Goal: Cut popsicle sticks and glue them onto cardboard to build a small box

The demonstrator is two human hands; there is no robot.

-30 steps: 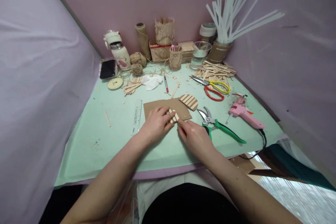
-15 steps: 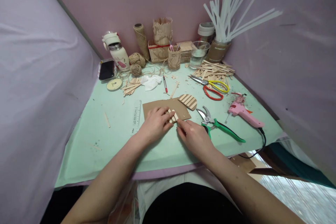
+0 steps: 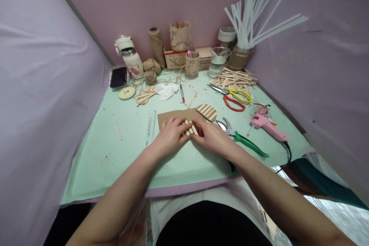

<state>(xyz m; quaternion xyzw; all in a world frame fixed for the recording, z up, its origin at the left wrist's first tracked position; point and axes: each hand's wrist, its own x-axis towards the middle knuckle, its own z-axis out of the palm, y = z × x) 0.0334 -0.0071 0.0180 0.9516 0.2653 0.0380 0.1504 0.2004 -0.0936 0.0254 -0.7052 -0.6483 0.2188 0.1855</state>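
Observation:
A small piece of cardboard with pale wooden craft sticks (image 3: 191, 128) laid across it is between my hands, partly hidden by them. My left hand (image 3: 173, 132) steadies it, fingers over the top and thumb at the near edge. From the other side my right hand (image 3: 211, 134) curls in, thumb and fingertips closed on the rightmost stick. Underneath lies a brown cardboard sheet (image 3: 168, 116). A rounded striped piece (image 3: 206, 112) of sticks on cardboard rests at the sheet's far right corner.
To the right are green-handled pruning shears (image 3: 249, 147), scissors (image 3: 234, 103) and a pink glue gun (image 3: 269, 125) with its cord. A clear ruler (image 3: 150, 127) lies left. Behind stand a craft stick pile (image 3: 235, 78), a water cup (image 3: 218, 62), twine (image 3: 152, 66) and a bottle (image 3: 134, 61).
My right hand has moved up and slightly left, its fingers now around the right side of the striped piece. My left hand stays almost in place.

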